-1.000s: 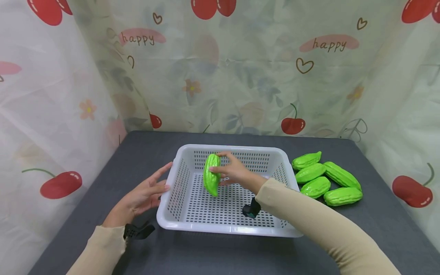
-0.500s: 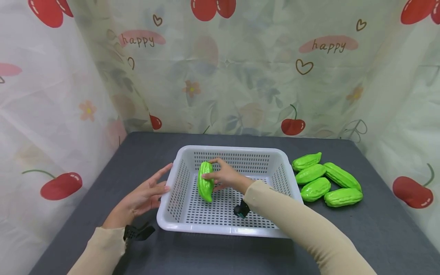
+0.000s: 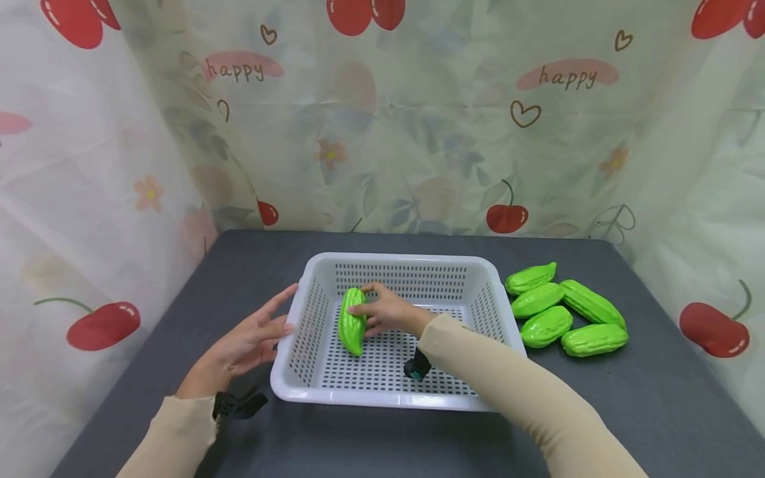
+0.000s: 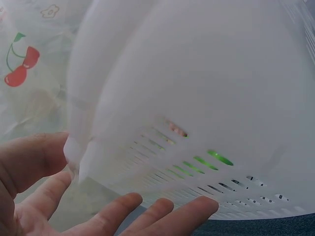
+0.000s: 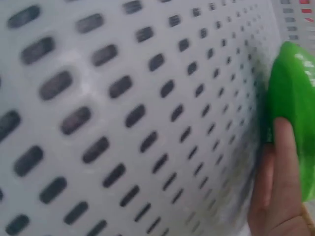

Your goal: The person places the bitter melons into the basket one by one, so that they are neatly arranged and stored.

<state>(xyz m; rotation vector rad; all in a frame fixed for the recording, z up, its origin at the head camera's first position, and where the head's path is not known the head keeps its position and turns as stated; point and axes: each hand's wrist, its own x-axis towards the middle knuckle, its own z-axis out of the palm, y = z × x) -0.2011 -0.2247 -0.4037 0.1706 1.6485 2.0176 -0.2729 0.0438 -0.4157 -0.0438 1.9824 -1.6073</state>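
A white slotted plastic basket (image 3: pixel 382 401) stands on the dark table. My right hand (image 3: pixel 388 312) reaches into its left half and grips a green bitter melon (image 3: pixel 351 328), thumb and fingers at its upper part. The right wrist view shows the melon (image 5: pixel 295 98) low over the slotted floor, a finger lying along its side. At the basket's left wall is my left hand (image 3: pixel 248 342), with the thumb on the rim and the other fingers fairly straight along the outside. Through the wall slots in the left wrist view, bits of green show past the left hand (image 4: pixel 98 211).
Several more green bitter melons (image 3: pixel 592 302) lie in a loose group on the table (image 3: pixel 645 392), just right of the basket. A curtain (image 3: pixel 394 153) printed with cherries hangs behind and at both sides. The right sleeve (image 3: pixel 508 385) crosses the basket's front right rim.
My right hand has carried the bitter melon a little left and down, closer to the basket's floor. The left hand has stayed at the rim.
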